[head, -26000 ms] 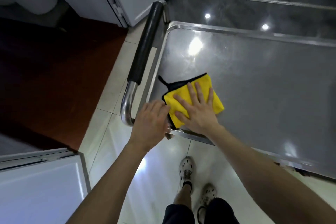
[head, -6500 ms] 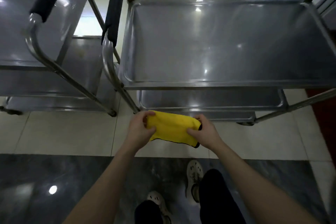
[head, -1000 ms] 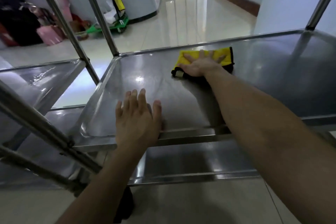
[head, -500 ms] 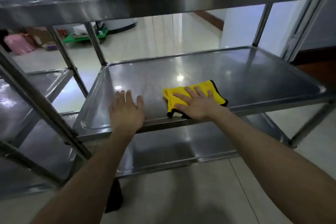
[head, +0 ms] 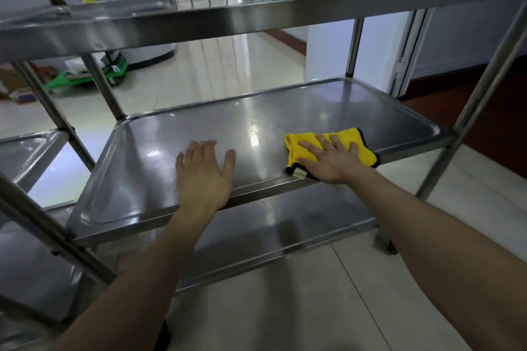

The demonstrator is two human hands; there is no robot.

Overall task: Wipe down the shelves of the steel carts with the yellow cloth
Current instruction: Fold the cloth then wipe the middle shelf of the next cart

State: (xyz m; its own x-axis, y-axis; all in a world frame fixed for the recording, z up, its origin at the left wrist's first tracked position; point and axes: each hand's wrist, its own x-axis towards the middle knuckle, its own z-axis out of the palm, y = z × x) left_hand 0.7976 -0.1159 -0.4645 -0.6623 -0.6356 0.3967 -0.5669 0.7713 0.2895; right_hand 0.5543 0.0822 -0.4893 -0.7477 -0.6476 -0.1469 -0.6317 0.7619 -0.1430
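Right hand (head: 332,161): fingers spread, pressed flat on the yellow cloth (head: 358,142). The cloth lies on the middle shelf (head: 199,128), at its front rim. Left hand (head: 204,172): fingers together, thumb splayed, flat on the same shelf, left of the cloth.

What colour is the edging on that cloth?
Black, around the yellow cloth; the head view shows it.

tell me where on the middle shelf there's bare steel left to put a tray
Bare steel runs along the back of the middle shelf, from left rim to right rim. The front edge is taken: left hand flat at centre, right hand pressing the yellow cloth beside it.
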